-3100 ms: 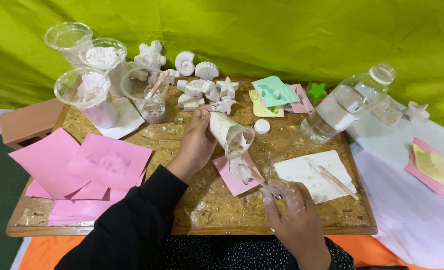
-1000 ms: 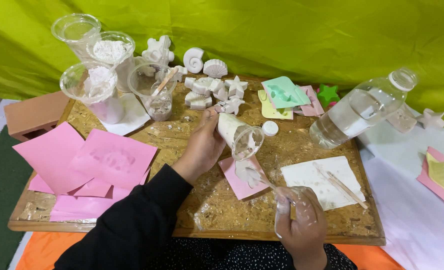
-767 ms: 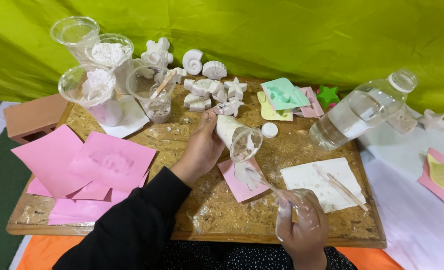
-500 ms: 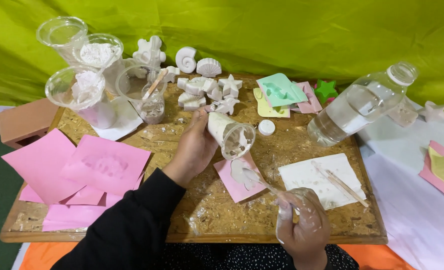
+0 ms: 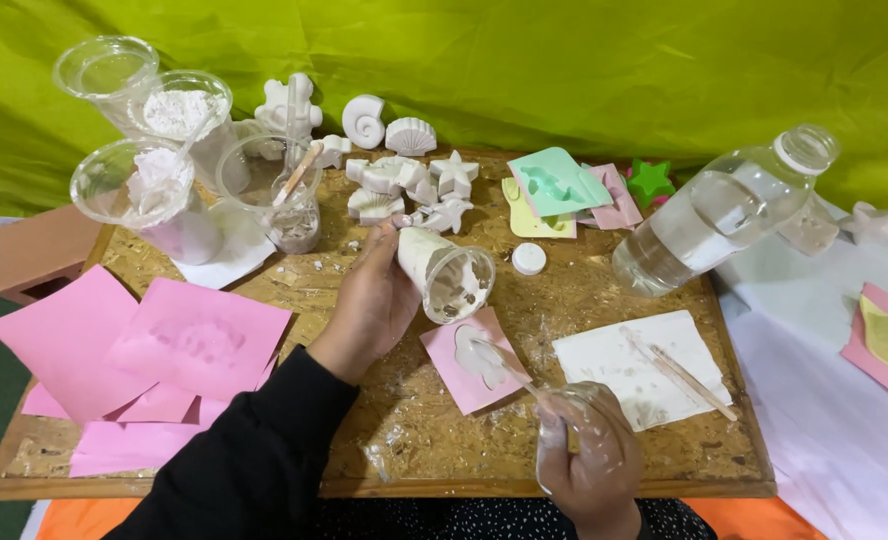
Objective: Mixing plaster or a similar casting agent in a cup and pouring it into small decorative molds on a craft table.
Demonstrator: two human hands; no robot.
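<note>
My left hand [image 5: 372, 300] grips a clear plastic cup [image 5: 446, 274] coated with white plaster, tipped on its side with its mouth toward a pink mould [image 5: 472, 358] on the board. White plaster lies in the mould's hollow. My right hand [image 5: 592, 462], in a thin clear glove, holds a wooden stick [image 5: 509, 370] whose tip reaches the plaster in the mould. Both hands are over the front middle of the chipboard table [image 5: 214, 270].
Plastic cups of white powder [image 5: 179, 110] stand back left, with white shell and starfish casts [image 5: 404, 170] behind. Pink paper sheets [image 5: 134, 345] lie left. A water bottle [image 5: 714, 215] lies right, beside coloured moulds [image 5: 559, 185], a bottle cap [image 5: 528, 258] and white paper with sticks [image 5: 644, 365].
The cup stays tipped over the pink mould while the stick in my right hand shifts slightly in the plaster. The view has moved a little.
</note>
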